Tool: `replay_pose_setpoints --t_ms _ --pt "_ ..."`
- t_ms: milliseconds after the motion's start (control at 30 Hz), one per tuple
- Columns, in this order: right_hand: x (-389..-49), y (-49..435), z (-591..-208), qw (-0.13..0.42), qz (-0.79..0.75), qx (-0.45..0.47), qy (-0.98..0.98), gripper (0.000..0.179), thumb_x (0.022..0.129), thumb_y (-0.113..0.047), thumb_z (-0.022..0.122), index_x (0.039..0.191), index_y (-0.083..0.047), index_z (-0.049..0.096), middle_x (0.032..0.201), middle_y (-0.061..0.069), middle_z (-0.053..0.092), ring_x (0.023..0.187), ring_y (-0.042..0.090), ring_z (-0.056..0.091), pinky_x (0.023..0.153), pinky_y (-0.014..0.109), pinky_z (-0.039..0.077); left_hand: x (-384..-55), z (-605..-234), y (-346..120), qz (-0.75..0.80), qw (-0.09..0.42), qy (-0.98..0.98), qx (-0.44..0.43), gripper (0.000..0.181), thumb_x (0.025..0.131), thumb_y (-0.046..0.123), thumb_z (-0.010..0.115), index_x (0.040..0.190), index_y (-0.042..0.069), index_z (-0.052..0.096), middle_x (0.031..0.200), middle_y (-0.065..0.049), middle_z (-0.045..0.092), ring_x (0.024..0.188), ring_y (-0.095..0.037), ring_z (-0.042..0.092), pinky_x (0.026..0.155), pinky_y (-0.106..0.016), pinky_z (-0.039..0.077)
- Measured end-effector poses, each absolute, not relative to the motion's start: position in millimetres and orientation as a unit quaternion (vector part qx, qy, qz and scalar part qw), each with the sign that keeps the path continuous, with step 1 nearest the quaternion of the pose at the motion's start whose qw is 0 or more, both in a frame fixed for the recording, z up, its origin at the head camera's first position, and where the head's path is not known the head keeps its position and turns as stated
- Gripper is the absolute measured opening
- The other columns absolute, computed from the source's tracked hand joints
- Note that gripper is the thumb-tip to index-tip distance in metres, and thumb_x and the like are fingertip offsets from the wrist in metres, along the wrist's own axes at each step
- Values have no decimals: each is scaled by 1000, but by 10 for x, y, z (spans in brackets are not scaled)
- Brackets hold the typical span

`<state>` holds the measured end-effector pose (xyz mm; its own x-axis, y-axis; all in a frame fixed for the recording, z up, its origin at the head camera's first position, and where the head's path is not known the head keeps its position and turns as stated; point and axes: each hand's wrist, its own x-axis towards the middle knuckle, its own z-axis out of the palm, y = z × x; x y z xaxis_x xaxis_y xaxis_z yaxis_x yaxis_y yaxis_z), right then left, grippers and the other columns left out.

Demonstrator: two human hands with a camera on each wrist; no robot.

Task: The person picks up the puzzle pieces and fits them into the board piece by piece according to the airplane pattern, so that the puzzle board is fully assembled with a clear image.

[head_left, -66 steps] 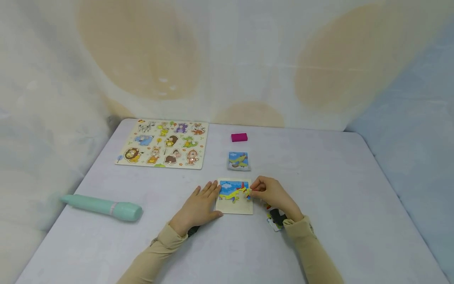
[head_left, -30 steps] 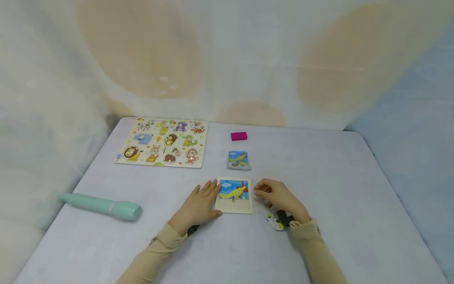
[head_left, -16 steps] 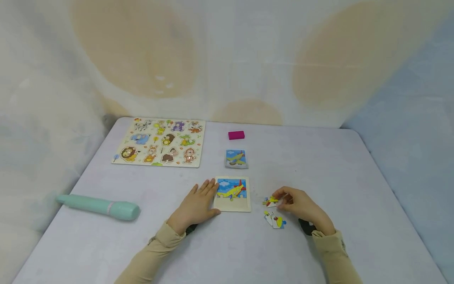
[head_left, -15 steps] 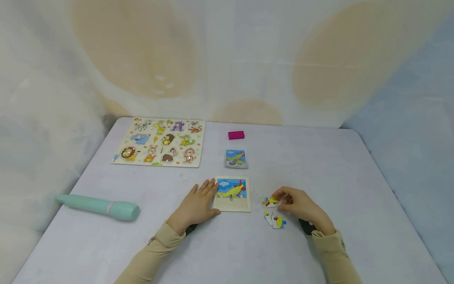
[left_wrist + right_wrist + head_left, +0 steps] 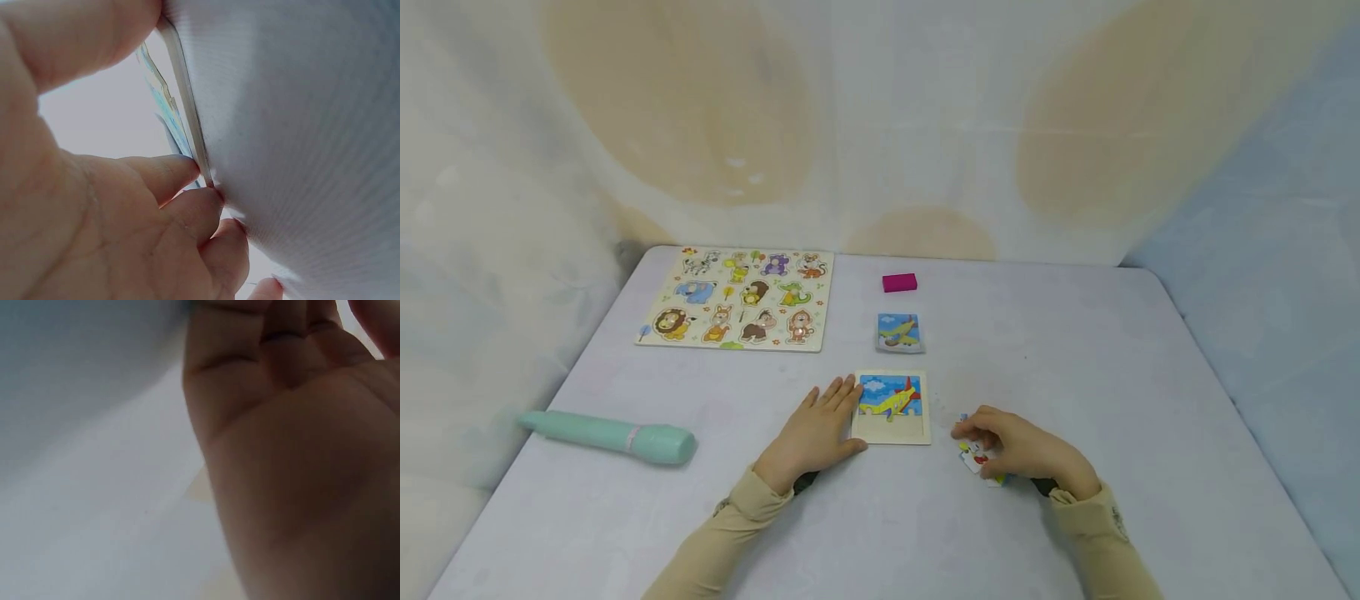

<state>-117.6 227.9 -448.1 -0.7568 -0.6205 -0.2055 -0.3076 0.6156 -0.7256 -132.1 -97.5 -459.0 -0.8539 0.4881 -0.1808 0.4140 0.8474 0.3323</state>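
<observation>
My left hand point(image 5: 815, 433) lies flat, fingers extended, along the left edge of a small wooden puzzle tray point(image 5: 891, 432). In the left wrist view its fingertips press against the side of that tray point(image 5: 187, 103). The tray's upper part carries fitted pieces of a yellow aeroplane on blue sky; its lower part shows bare wood. To the right of the tray, my right hand point(image 5: 1026, 450) bends its fingers and thumb over several loose puzzle pieces point(image 5: 976, 457), partly covering them. I cannot tell whether it pinches one. The right wrist view shows its palm point(image 5: 300, 462) but no piece.
Behind the tray lie a small aeroplane picture packet point(image 5: 899, 333) and a magenta block point(image 5: 899, 282). A wooden animal puzzle board point(image 5: 741, 297) sits at the back left. A mint-green microphone-shaped toy point(image 5: 610, 437) lies at the left of the table point(image 5: 1075, 350).
My right hand leaves the tray, where it held a piece over the aeroplane picture, and moves right to the loose pieces, then closer over the nearer ones. The left hand stays put.
</observation>
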Motion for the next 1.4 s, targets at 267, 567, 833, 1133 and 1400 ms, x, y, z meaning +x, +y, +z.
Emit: replay_pose_setpoints --t_ms 267,567,833,1133,1400 --pt "-1187 2286 -4495 225 -347 -270 870 36 75 0 77 107 -11 64 104 1 56 82 8 48 72 19 46 -1328 -4590 -963 141 133 952 236 83 88 44 66 152 5 30 161 -12 24 150 -31 20 120 -55 19" --pt "-1267 2199 -4513 211 -359 -192 889 23 79 -10 77 89 -11 57 77 -2 56 68 9 51 60 21 45 -1312 -4600 -991 140 133 953 232 83 88 44 66 152 5 29 161 -12 24 150 -31 20 120 -55 19" --pt "-1488 2017 -4411 239 -420 -129 866 19 84 -14 74 100 -7 65 82 4 68 73 16 62 68 26 52 -1322 -4612 -986 142 129 952 240 83 88 45 66 152 5 30 160 -13 25 149 -31 21 119 -56 19" --pt "-1682 1290 -4330 214 -391 -217 869 10 87 -9 69 97 -8 68 84 1 70 74 9 59 68 21 49 -1359 -4610 -1000 133 120 955 235 84 88 46 66 152 6 30 160 -12 25 149 -30 22 119 -55 20" --pt "-1674 981 -4400 200 -388 -230 870 9 85 -6 71 93 -8 67 81 0 68 73 7 58 67 20 47 -1338 -4604 -990 144 125 951 244 84 88 45 67 152 4 30 160 -13 26 149 -32 23 118 -57 20"
